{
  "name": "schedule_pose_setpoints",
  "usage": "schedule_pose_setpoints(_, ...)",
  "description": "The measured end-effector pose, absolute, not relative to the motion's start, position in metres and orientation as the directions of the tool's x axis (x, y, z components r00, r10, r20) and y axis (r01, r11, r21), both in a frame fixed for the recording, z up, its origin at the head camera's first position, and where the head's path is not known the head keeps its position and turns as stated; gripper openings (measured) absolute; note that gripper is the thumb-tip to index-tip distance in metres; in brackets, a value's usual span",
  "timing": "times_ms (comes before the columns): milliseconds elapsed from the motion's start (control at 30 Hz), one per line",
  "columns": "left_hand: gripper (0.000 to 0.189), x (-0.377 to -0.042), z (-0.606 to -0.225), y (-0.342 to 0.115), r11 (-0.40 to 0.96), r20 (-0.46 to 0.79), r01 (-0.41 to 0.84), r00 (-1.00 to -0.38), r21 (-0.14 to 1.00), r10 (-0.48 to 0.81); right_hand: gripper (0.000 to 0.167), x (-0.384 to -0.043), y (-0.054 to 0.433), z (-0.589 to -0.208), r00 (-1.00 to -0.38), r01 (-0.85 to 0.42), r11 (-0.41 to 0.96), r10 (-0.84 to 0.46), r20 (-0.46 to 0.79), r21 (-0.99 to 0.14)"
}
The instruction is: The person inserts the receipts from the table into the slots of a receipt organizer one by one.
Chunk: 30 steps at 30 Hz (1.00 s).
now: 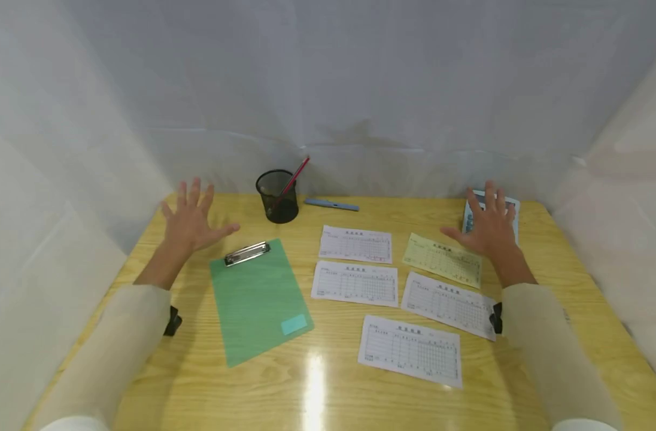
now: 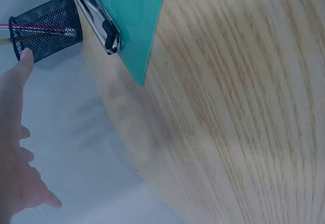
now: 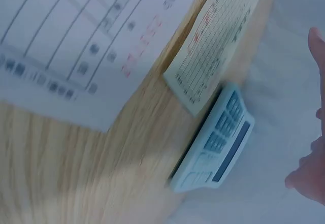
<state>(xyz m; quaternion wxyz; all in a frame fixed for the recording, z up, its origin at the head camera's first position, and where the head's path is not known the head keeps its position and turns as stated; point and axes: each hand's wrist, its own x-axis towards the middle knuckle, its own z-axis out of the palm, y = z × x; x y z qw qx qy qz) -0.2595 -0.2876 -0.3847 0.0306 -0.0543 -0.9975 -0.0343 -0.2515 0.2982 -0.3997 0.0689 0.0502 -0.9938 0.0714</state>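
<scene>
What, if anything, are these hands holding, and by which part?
Nothing is held. The left hand has its fingers spread near the clipboard; the right hand is spread too, apart from the calculator.

Clipboard [image 1: 258, 299]: smooth plastic — clip [image 1: 247, 254] of shiny metal
Pen cup [image 1: 282, 211]: metal mesh
Calculator [image 3: 216, 141]: plastic
Forms [image 1: 410, 350]: matt paper
Tabletop [image 1: 252, 398]: wood — glossy

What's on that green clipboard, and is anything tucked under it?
On the green clipboard are a metal clip and a light-blue label near one corner. Anything beneath would be covered, so I can't tell.
</scene>
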Motion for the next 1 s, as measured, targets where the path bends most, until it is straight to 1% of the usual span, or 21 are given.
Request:
schedule_pose_setpoints(133, 0.103, -0.258, -0.388, -0.285, 0.986, 0.09, 0.154, -0.985, 0.065, 0.148, 0.102, -0.252, 0.287, -0.401, -0.987, -0.122, 0.973, -0.099, 0.124, -0.196)
schedule_pose_setpoints(267, 0.1, -0.255, -0.391, -0.281, 0.98, 0.111, 0.182, -0.979, 0.081, 0.173, 0.102, -0.253, 0.276, -0.404, -0.993, -0.11, 0.957, -0.093, 0.075, -0.269)
schedule_pose_setpoints(367, 0.099, -0.252, -0.394, -0.277, 0.977, 0.102, 0.197, -0.977, 0.088, 0.188, 0.101, -0.255, 0.265, -0.408, -0.992, -0.124, 0.937, -0.112, 0.055, -0.326)
schedule_pose_setpoints(500, 0.097, -0.249, -0.397, -0.271, 0.968, 0.067, 0.222, -0.974, 0.115, 0.216, 0.096, -0.258, 0.247, -0.411, -0.989, -0.143, 0.919, -0.149, 0.011, -0.367)
schedule_pose_setpoints(667, 0.091, -0.244, -0.399, -0.263, 0.949, -0.031, 0.241, -0.967, 0.203, 0.252, 0.082, -0.257, 0.224, -0.415, -0.986, -0.118, 0.899, -0.156, -0.057, -0.423)
schedule_pose_setpoints(767, 0.084, -0.241, -0.401, -0.257, 0.93, -0.072, 0.263, -0.954, 0.258, 0.29, 0.071, -0.256, 0.209, -0.417, -0.985, -0.096, 0.862, -0.156, -0.08, -0.498)
schedule_pose_setpoints(900, 0.073, -0.239, -0.404, -0.251, 0.91, -0.098, 0.304, -0.934, 0.282, 0.343, 0.056, -0.254, 0.188, -0.417, -0.983, -0.048, 0.812, -0.143, -0.118, -0.582)
schedule_pose_setpoints(1000, 0.067, -0.238, -0.408, -0.249, 0.909, -0.112, 0.318, -0.927, 0.268, 0.357, 0.05, -0.254, 0.175, -0.417, -0.981, -0.012, 0.812, -0.122, -0.15, -0.583)
